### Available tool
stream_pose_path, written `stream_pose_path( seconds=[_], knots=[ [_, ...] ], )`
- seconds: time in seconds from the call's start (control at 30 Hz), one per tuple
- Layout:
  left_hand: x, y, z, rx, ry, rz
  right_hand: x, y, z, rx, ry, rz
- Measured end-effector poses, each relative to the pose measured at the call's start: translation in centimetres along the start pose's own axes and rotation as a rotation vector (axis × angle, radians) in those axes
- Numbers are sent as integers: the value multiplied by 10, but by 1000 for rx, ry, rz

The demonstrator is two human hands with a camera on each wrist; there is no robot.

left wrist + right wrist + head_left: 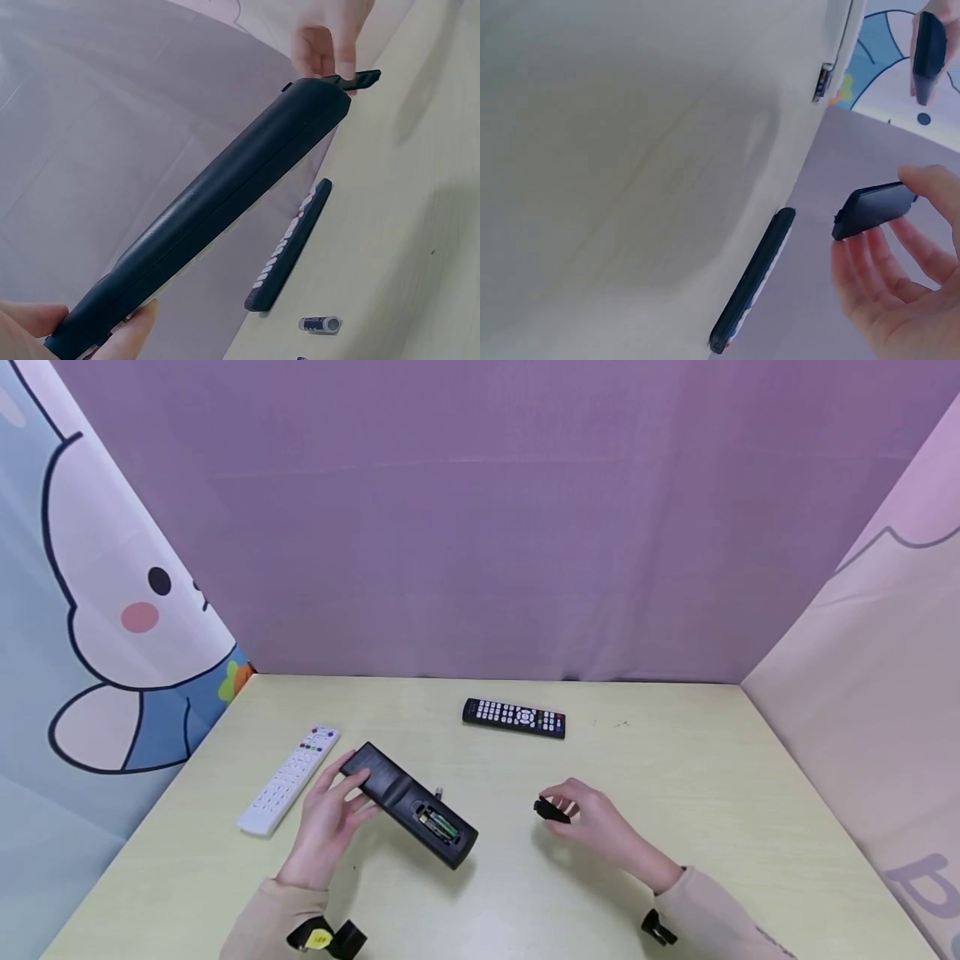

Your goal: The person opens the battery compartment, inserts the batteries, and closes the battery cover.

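My left hand (330,818) grips a black remote control (397,789) by one end, its back turned up and tilted above the table. The battery compartment is uncovered, and batteries (437,823) with green and gold casing lie inside it. To the right, my right hand (592,822) pinches a small black battery cover (552,811) between thumb and fingers, raised off the tabletop; the right wrist view shows the cover (874,208) from its smooth side. A loose battery (320,325) lies on the table behind the held remote, partly hidden by it in the head view.
A white remote (291,781) lies at the left beside my left hand. Farther back, a second black remote (513,718) lies buttons up. The pale table (675,752) ends at a purple cloth backdrop (480,527), with printed cloth on both sides.
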State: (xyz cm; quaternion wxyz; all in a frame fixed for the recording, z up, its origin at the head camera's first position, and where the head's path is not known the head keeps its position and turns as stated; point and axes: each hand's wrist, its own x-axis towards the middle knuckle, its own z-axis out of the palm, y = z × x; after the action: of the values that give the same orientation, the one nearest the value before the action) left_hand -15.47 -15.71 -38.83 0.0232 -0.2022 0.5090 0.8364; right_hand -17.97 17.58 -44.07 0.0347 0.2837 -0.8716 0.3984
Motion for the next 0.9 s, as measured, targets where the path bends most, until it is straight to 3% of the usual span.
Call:
stream_pose_path(
  seconds=[0.67, 0.9],
  knots=[
    [3, -8, 10, -23, 2, 19, 5, -35, 9, 158, 197, -15],
    [3, -11, 14, -20, -8, 34, 8, -68, 5, 170, 275, -118]
  ],
)
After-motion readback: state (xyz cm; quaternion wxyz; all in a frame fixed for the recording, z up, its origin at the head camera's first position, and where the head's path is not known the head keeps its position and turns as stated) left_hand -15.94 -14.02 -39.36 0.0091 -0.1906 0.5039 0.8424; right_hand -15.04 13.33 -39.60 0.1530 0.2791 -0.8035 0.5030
